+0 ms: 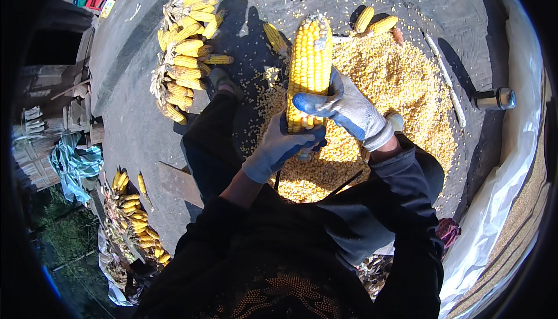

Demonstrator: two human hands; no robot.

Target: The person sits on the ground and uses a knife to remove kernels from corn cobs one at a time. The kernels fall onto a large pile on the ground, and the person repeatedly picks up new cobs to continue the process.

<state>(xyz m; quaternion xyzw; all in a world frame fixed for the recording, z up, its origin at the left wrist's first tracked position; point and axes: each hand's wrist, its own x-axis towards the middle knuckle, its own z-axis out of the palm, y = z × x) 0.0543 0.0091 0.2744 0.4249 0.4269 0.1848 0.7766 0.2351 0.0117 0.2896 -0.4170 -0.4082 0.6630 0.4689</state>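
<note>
Both my hands wear grey knit work gloves with blue coated palms. They grip one large yellow corn cob (310, 57), held nearly upright in the picture. My left hand (279, 140) wraps the cob's lower end, where some kernels look loosened. Across its middle lies the blue thumb of my right hand (348, 105), with the fingers behind the cob. Most rows of kernels are still on it, and a greyish patch shows near the tip. Beneath my hands spreads a large heap of loose corn kernels (405, 79). What my hidden fingers touch cannot be seen.
Braided bunches of corn cobs (185, 57) lie at left, with another bunch (137, 218) lower down. Two cobs (370, 20) rest at the heap's far edge. A pale stick (444, 79) and a steel flask (495, 99) are at right, beside white plastic sheeting (488, 214).
</note>
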